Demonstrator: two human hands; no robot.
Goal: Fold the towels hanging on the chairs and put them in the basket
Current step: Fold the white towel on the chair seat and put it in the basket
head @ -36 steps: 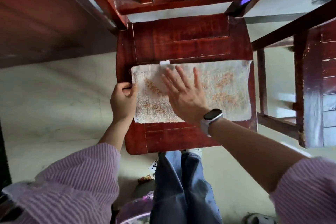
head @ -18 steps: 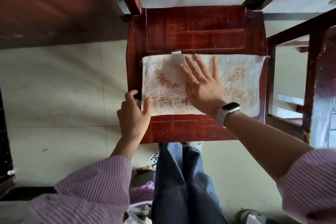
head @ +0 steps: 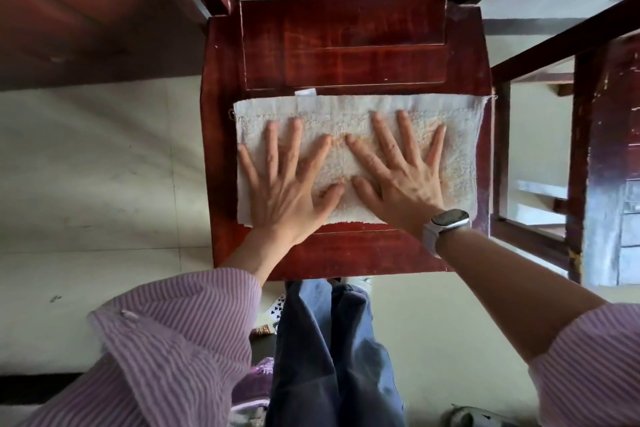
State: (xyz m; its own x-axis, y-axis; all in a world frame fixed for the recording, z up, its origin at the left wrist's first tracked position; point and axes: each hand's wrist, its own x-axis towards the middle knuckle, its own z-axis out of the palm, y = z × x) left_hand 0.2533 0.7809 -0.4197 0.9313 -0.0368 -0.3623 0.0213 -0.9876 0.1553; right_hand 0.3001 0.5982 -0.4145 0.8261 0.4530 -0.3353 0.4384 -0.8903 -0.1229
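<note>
The towel (head: 349, 156) lay flat on the chair (head: 343, 45) seat, its right edge reaching the seat's side. The left hand (head: 287, 184) and right hand (head: 401, 180) both pressed on it, palms down, fingers (head: 294, 135) spread straight and gripping nothing. The likely risks: lifting the palms could let the terry layers spring apart, and a sideways push could slide the towel off the polished seat onto the floor (head: 104, 166). No basket could be clearly made out, so the carry might loosen the fold
</note>
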